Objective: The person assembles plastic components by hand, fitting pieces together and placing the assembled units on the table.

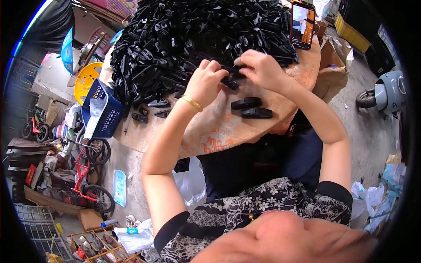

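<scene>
A large heap of black plastic parts (175,41) covers the far side of the round table (184,142). At the heap's near edge, my left hand (206,84) is closed, its fingertips pinching a small black plastic part (230,83). My right hand (263,71) is just to the right, fingers bent and brought together over the black parts. Whatever its fingertips grip is too dark to make out. Two rounded, elongated black pieces (256,113) lie side by side on the tabletop, nearer to me. Several loose black parts (140,115) rest at the left.
A phone (301,26) with a lit screen stands at the table's far right. Left of the table are a blue plastic basket (103,107) and a yellow round object (88,79). A red bicycle (83,168) is on the left floor; a grey scooter (388,92) stands at right.
</scene>
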### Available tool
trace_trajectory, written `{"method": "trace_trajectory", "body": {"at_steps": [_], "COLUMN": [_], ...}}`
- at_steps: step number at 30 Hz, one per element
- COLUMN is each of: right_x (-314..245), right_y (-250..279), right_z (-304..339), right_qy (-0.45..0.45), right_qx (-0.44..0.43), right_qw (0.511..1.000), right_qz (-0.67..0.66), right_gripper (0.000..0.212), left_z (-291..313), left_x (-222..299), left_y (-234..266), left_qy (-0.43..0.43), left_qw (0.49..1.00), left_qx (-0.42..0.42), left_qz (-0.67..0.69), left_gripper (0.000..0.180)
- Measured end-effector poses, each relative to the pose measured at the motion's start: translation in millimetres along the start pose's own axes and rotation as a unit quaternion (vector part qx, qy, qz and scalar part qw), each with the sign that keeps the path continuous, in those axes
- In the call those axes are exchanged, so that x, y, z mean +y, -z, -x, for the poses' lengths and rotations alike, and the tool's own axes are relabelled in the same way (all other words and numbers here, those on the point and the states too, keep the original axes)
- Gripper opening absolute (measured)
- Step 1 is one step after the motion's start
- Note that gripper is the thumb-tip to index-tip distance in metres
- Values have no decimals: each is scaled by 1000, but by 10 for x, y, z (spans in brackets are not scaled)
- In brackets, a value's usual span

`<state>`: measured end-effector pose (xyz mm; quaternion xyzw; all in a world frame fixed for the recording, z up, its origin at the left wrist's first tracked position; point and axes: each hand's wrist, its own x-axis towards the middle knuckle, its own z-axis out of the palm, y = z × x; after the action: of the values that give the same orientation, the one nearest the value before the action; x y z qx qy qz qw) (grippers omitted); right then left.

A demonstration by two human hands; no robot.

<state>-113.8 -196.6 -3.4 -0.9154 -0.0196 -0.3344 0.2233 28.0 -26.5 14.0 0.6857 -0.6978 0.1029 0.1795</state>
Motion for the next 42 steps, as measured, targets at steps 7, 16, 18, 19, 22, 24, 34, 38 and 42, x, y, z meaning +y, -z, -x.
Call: {"method": "trace_trajectory", "body": {"at_steps": [7,16,18,19,22,24,34,38,42], "right_x": [288,206,237,266,194,-17,-262,-213,-242], "right_y": [69,-155,-167,-140,-13,128,229,198,194], "right_z": [-249,-425,-404,-387,-302,-189,291,335,327], "right_qy": [37,-5,20,46,99,126,80,44,2], "right_qx": [18,-46,-18,7,49,67,-88,-100,-88], "right_qw": [983,970,972,975,974,971,992,993,996], "right_qz": [179,239,232,219,199,193,31,-33,5], "right_gripper": [36,19,17,20,27,32,23,23,23], "left_z": [7,70,81,79,102,119,66,61,88], "left_x": [136,425,409,408,384,376,373,371,334], "left_y": [-109,-148,-161,-162,-161,-156,-137,-150,-156], "left_qy": [15,26,30,28,45,68,147,144,128], "left_qw": [999,992,990,990,987,986,969,967,973], "left_qx": [-5,-27,-21,-20,-38,-39,-48,-48,-39], "left_qz": [43,122,135,137,147,148,193,206,188], "left_gripper": [19,21,23,23,24,25,21,21,24]}}
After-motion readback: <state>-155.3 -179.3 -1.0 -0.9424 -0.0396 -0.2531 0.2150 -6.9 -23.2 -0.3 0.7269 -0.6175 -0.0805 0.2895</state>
